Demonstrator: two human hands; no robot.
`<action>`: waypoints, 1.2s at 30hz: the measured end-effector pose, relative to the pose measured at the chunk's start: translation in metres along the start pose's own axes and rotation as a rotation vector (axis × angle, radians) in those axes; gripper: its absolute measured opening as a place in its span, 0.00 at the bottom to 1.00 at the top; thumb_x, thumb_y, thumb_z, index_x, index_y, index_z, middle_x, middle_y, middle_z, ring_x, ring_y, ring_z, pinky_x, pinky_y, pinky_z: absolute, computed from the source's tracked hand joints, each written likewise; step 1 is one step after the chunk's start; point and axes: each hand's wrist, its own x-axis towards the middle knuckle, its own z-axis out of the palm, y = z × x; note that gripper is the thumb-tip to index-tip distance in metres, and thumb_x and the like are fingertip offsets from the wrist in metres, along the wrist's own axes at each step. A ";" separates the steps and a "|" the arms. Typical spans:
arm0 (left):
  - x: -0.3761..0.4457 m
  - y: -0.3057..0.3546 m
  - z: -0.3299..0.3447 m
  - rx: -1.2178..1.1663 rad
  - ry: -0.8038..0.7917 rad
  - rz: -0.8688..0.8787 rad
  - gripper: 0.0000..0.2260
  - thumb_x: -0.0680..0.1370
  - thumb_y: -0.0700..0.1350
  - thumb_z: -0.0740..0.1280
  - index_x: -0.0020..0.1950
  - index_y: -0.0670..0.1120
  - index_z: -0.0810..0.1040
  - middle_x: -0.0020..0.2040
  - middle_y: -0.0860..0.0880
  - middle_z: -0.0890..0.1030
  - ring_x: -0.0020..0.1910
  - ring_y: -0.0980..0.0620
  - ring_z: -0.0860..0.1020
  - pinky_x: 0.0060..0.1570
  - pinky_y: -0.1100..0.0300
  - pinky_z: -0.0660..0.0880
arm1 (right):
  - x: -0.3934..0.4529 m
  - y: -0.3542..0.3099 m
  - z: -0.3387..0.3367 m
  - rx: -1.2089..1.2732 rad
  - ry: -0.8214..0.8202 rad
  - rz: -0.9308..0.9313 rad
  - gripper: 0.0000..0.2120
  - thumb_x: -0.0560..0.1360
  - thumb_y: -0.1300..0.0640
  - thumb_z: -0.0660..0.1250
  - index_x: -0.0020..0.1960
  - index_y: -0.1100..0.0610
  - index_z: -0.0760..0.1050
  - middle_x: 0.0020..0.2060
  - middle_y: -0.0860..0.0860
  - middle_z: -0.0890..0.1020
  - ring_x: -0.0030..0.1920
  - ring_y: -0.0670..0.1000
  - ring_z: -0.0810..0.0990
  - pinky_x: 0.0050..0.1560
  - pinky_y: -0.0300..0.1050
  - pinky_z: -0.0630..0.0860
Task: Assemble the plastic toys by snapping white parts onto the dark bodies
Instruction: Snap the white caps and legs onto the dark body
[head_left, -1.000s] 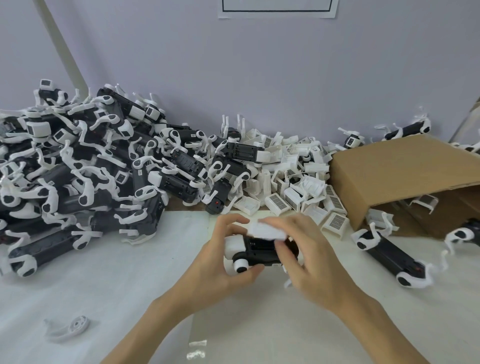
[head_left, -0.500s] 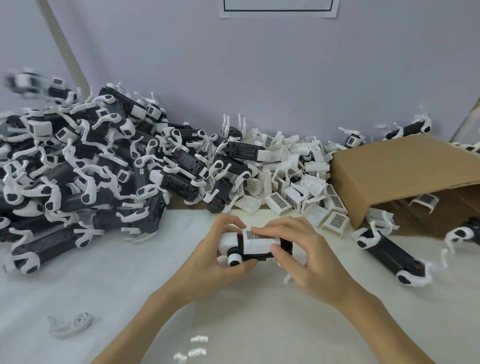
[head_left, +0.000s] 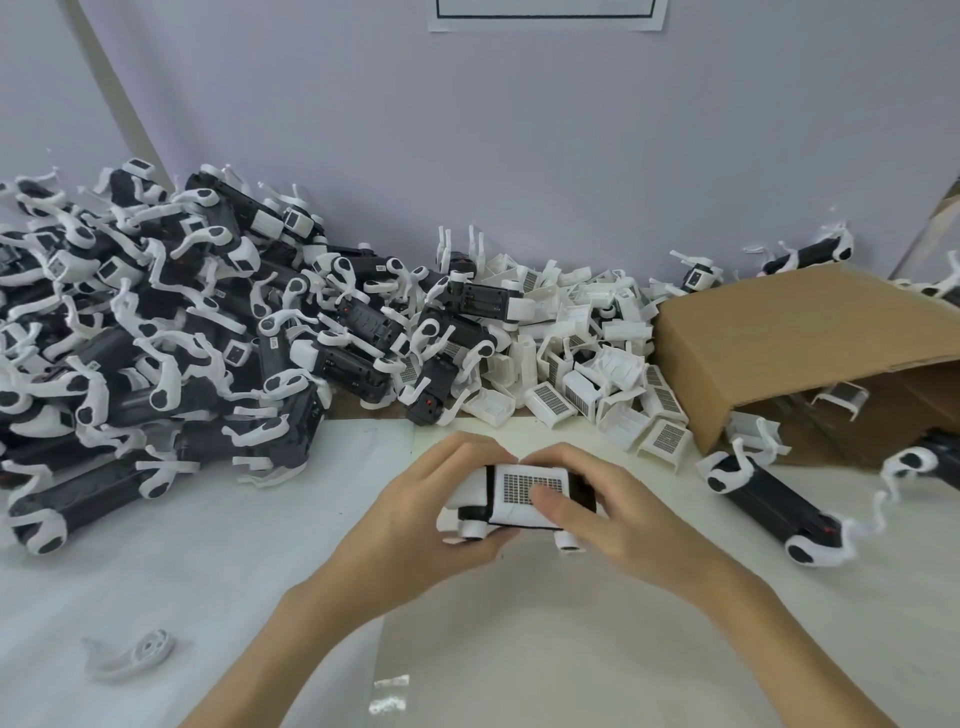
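Observation:
Both hands hold one dark toy body (head_left: 475, 512) just above the white table, at the centre. A white grille cover (head_left: 527, 488) sits on top of it. My left hand (head_left: 421, 514) grips the body's left end, fingers curled over the back and thumb under the front. My right hand (head_left: 608, 512) grips the right end, its thumb pressing on the cover. A heap of loose white covers (head_left: 587, 374) lies behind, against the wall.
A big pile of assembled dark toys (head_left: 156, 338) fills the left. A tipped cardboard box (head_left: 800, 343) lies at the right, with a dark toy body (head_left: 774, 504) in front of it. One loose white leg part (head_left: 130, 657) lies near the front left.
The white cover, held above the body by my right hand a second ago, now sits on the body with my thumb pressing on it. Both hands stayed in place.

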 end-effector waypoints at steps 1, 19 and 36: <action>0.000 -0.001 0.000 0.050 0.007 0.051 0.22 0.76 0.48 0.80 0.68 0.49 0.78 0.65 0.57 0.77 0.64 0.54 0.78 0.62 0.59 0.76 | 0.000 0.000 -0.004 -0.012 -0.053 0.012 0.13 0.79 0.42 0.69 0.61 0.45 0.79 0.51 0.44 0.84 0.49 0.47 0.84 0.47 0.40 0.80; 0.000 0.005 0.003 -0.350 0.040 -0.331 0.10 0.84 0.51 0.68 0.64 0.53 0.80 0.57 0.55 0.84 0.57 0.53 0.83 0.57 0.58 0.78 | -0.001 0.010 0.019 -0.201 0.195 -0.190 0.13 0.83 0.51 0.68 0.66 0.41 0.76 0.54 0.43 0.80 0.55 0.49 0.82 0.52 0.51 0.83; 0.002 0.013 0.009 -0.332 0.087 -0.396 0.13 0.87 0.59 0.54 0.60 0.57 0.76 0.43 0.50 0.82 0.41 0.50 0.80 0.46 0.50 0.79 | 0.003 0.010 0.024 -0.560 0.338 -0.368 0.20 0.79 0.39 0.69 0.66 0.48 0.76 0.57 0.40 0.81 0.58 0.45 0.79 0.56 0.47 0.78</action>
